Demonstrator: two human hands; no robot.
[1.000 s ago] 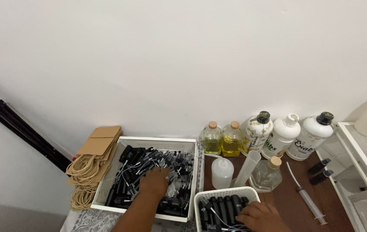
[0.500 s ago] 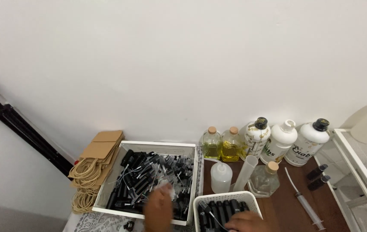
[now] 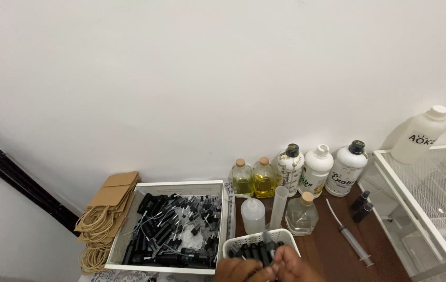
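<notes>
While the white wire rack [image 3: 431, 209] fills the right side of the brown table [image 3: 332, 250], the big white tray [image 3: 173, 224] of black spray pumps sits to the left, with brown paper bags [image 3: 103, 216] stacked beyond it. Along the far wall stand three tall bottles [image 3: 319, 169] and two small yellow ones [image 3: 254, 177], all close together, so a careless reach across could tip one and spill oil. Nearer, a clear measuring tube [image 3: 278, 206] stands upright just beside the small white basket [image 3: 259, 245]; narrow and tall, it looks the likeliest to topple if the basket is nudged. A syringe [image 3: 348, 232] lies loose on the right and could roll. At the near edge both hands meet over the basket: the left hand [image 3: 238, 270] and right hand [image 3: 290, 269] pinch a small black sprayer bottle [image 3: 268, 250] between narrow fingertips. So slight a grip could let it slip back among the others.
</notes>
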